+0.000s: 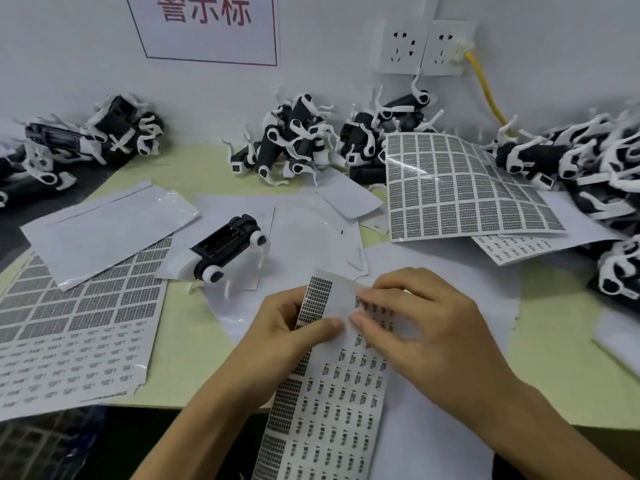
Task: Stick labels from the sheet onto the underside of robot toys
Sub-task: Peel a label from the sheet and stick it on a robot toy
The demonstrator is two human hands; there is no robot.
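Both hands meet over the label sheet (332, 386): left hand (287, 327) pinches its curled top edge, right hand (408, 323) pinches the peeling part. One robot toy (228, 251) lies belly-up beyond them. Label print is unreadable.

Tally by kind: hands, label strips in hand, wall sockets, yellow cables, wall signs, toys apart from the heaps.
Hands: 2, left hand, right hand
Label strip, held: 1
Wall sockets: 2
Yellow cable: 1
Wall sign: 1
Lone toy: 1
Total: 8
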